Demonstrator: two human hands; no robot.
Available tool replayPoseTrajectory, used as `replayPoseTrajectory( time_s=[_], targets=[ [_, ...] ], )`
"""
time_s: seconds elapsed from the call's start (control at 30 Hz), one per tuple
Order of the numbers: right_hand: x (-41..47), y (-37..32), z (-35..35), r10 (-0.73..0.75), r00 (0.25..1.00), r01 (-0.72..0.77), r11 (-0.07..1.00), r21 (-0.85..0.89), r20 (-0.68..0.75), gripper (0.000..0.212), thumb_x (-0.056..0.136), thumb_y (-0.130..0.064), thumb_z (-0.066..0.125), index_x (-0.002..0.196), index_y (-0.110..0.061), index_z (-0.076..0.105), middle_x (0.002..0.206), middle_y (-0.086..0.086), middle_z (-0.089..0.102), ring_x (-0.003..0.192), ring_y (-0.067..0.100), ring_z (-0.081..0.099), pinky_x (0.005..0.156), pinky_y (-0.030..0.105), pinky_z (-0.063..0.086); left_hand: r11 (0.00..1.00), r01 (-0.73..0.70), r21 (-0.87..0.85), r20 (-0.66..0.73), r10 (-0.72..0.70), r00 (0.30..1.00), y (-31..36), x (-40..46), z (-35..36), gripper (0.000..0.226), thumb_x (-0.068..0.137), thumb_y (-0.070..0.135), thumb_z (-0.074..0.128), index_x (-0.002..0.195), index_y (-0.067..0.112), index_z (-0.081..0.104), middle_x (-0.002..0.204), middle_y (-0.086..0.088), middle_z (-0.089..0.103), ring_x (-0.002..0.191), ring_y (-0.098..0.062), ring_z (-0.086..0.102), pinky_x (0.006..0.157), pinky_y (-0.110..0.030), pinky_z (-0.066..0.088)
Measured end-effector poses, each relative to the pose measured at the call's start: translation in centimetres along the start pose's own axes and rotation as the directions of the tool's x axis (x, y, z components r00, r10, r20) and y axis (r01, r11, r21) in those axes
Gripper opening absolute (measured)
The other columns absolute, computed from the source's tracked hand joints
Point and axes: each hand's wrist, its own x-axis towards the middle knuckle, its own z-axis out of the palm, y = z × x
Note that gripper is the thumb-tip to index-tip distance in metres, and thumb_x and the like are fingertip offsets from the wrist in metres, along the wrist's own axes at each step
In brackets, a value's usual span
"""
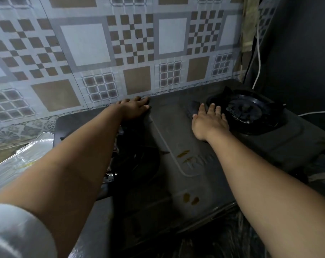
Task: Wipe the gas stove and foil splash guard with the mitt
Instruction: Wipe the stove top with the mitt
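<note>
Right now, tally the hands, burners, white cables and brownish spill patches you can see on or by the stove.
Hands: 2, left hand and right hand
Burners: 2, right burner, left burner partly hidden
White cables: 1
Spill patches: 2
Total: 7

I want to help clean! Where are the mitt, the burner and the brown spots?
mitt point(194, 107): head view, dark cloth showing past the right hand's fingertips.
burner point(246, 108): head view, round cap in the middle of the right ring.
brown spots point(190, 199): head view, pair of stains near the stove's front edge.
</note>
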Motion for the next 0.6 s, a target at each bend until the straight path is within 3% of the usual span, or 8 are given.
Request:
replayPoseTrajectory(
  time_s=[0.3,0.6],
  targets=[
    [-3.9,-0.3,0.9,-0.043,0.999,0.043,0.999,-0.002,0.0,0.061,0.104,-0.041,0.015,0.157,-0.017,-0.002,0.163,0.014,-0.011,0.15,0.032,-0.009,0.121,0.044,0.001,0.999,-0.012,0.035,-0.063,0.014,0.998,0.8,-1.4,0.4,0.061,0.098,0.066,0.016,0.154,0.046,0.003,0.167,0.003,0.001,0.151,-0.035,0.006,0.119,-0.052,0.003],
    [-8.1,-3.1,1.7,-0.227,0.973,0.226,0.974,0.016,0.035,0.06,0.104,-0.041,0.015,0.157,-0.02,-0.003,0.164,0.01,-0.012,0.151,0.028,-0.009,0.121,0.041,-0.001,0.999,-0.021,0.045,-0.091,0.025,0.996,0.8,-1.4,0.6,0.061,0.098,0.066,0.016,0.154,0.047,0.003,0.167,0.002,0.001,0.151,-0.034,0.007,0.118,-0.052,0.004]
  ],
)
